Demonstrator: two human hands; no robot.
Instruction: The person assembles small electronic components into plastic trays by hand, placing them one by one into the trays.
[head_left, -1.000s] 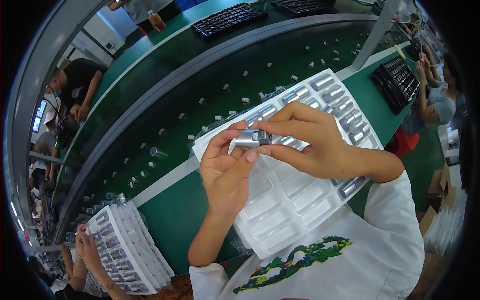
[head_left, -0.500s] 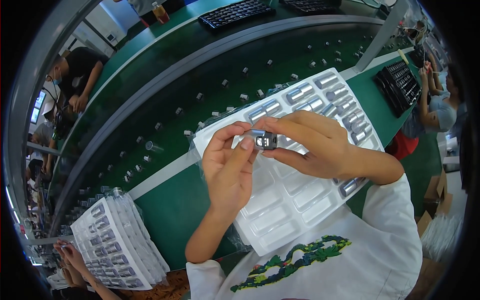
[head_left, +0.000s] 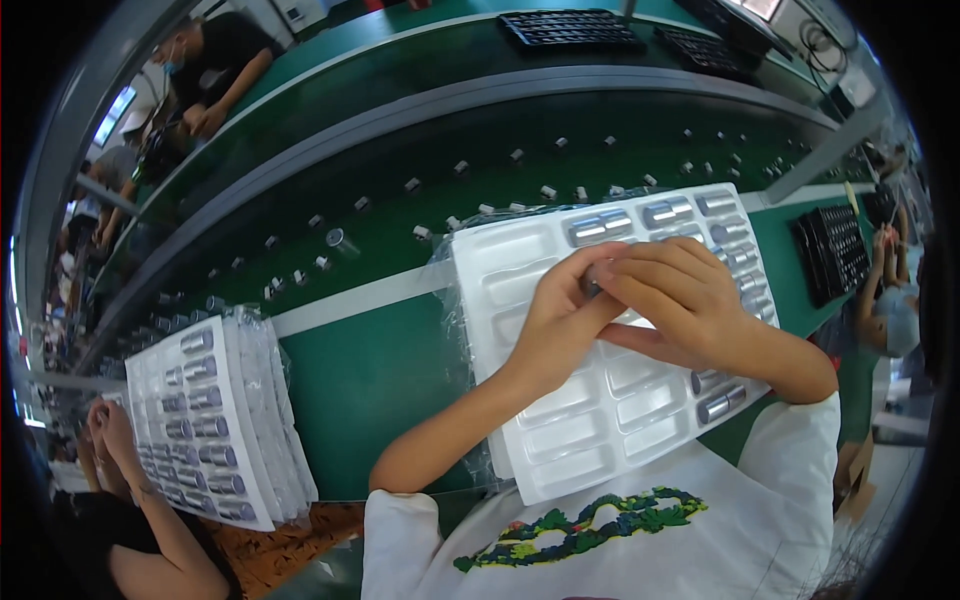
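Note:
A small silver metal cylinder (head_left: 592,279) is held in front of me, mostly covered by my fingers. My left hand (head_left: 568,315) grips it from the left, thumb and fingers closed round it. From the right, my right hand (head_left: 685,295) folds over it, its fingertips meeting the left hand at the part. Both hands are above a white moulded plastic tray (head_left: 555,435). Silver cylinders (head_left: 600,227) lie in compartments along its far and right sides, and a few more (head_left: 720,402) sit at the near right corner.
Beyond the tray runs a green conveyor belt (head_left: 400,225) carrying scattered small metal parts. A stack of white trays with cylinders (head_left: 275,440) stands at left, beside a co-worker's arm (head_left: 130,455). Black trays (head_left: 832,255) are stacked at right. Other people sit across and to the right.
My right fingers have closed over the cylinder, whose dark end showed between the hands before and is now hidden. The view has turned, so the tray appears farther right.

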